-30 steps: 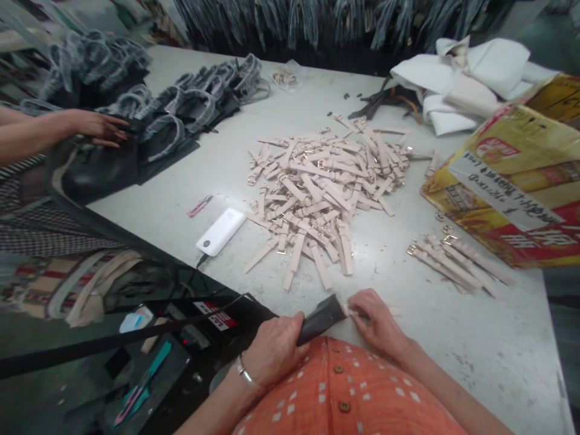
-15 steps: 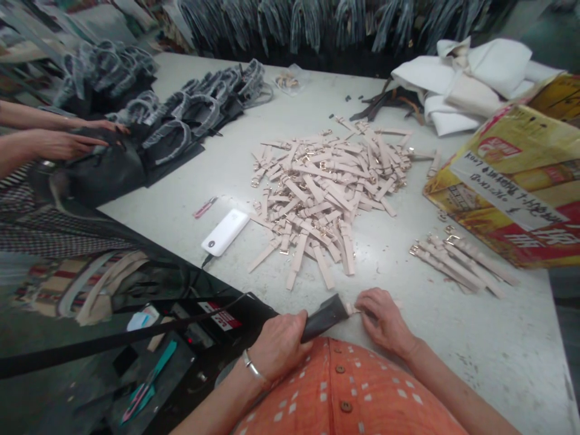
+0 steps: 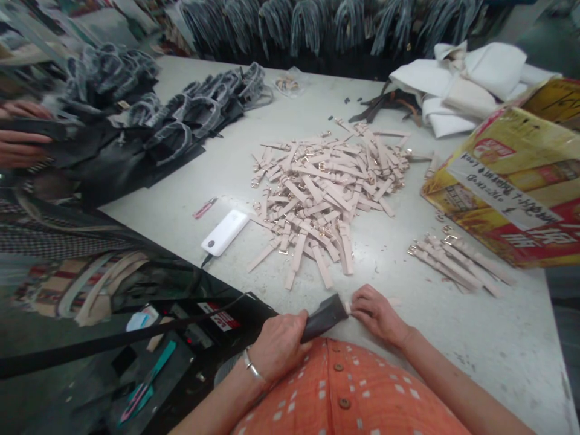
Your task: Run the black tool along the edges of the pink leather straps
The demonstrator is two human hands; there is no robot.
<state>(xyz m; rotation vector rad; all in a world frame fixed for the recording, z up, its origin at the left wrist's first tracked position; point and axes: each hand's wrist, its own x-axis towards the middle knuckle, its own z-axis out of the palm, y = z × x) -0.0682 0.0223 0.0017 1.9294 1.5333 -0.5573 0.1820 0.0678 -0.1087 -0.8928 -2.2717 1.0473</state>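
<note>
My left hand (image 3: 280, 344) is wrapped round a dark handheld tool with a broad, blunt end (image 3: 325, 318); its exact kind I cannot make out. Close to that end, my right hand (image 3: 378, 315) pinches a small beige strap (image 3: 347, 307), mostly hidden by the fingers and the tool. Beyond both hands lies a big heap of beige buckle straps (image 3: 317, 193) with gold-coloured buckles. To the right, several more buckle straps (image 3: 457, 266) lie side by side.
On the table (image 3: 172, 199) are a white power bank (image 3: 225, 232) with a cable and a pink cutter (image 3: 205, 208). A yellow carton (image 3: 507, 187) and white material (image 3: 475, 78) stand right. Black bags (image 3: 181, 124) lie left, near another person's hands (image 3: 22, 136).
My right hand has shifted slightly left, closer to the dark tool's end. The other person's hands have moved left with a black item. My left hand stays in place.
</note>
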